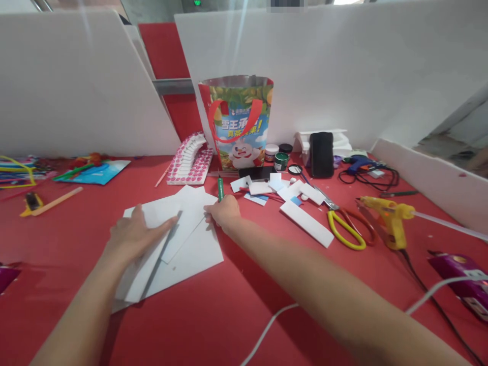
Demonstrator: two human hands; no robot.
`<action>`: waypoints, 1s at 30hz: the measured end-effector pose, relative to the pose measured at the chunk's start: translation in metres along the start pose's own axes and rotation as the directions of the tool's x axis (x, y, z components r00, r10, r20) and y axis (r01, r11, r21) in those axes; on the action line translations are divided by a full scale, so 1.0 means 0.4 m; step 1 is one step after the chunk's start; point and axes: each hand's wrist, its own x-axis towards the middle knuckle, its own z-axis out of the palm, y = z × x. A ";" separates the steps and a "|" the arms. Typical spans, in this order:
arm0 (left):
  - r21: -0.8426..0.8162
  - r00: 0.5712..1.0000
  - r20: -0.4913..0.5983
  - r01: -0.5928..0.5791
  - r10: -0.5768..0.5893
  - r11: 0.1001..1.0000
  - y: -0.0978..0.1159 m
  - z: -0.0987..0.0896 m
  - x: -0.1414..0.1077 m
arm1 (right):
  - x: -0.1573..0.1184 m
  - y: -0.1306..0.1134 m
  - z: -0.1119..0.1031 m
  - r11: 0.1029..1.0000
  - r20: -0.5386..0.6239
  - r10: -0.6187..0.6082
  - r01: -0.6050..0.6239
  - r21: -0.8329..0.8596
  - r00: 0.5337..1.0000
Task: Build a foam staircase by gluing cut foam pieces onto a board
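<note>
My left hand (131, 234) rests on white boards, with its thumb stretched to the right and its fingers spread. Beneath it lies a narrow white board piece (143, 277) with a raised edge that casts a shadow. My right hand (225, 212) is closed, its fingertips pinching the upper right end of a flat white strip (183, 239). Both pieces lie over a larger white sheet (198, 259). A slim green-handled tool (220, 189) points away from just beyond my right hand; whether the hand also holds it is unclear.
A colourful bag (244, 147) stands at the back beside paint jars (281, 161) and a black phone (321, 155). White scraps (290, 190), yellow-and-red-handled scissors (346, 231) and a yellow glue gun (392, 218) lie right. A white cable (267, 330) crosses the front.
</note>
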 end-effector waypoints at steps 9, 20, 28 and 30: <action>0.046 0.997 -0.074 0.006 -0.003 0.999 0.095 0.042 -0.089 | -0.019 0.010 -0.032 0.997 -0.156 -0.078 0.073 -0.041 0.985; 0.121 0.956 -0.119 -0.253 0.267 0.960 0.078 0.093 -0.124 | 0.052 -0.015 -0.042 0.993 -0.112 -0.013 0.026 0.117 0.994; 0.055 0.874 -0.090 -0.475 0.478 0.878 0.001 0.106 -0.151 | -0.050 0.084 -0.035 0.955 -0.172 -0.019 0.069 0.290 0.985; -0.008 0.892 -0.065 -0.449 0.448 0.893 -0.003 0.086 -0.148 | -0.080 0.103 -0.059 0.928 -0.230 -0.077 0.154 0.338 0.970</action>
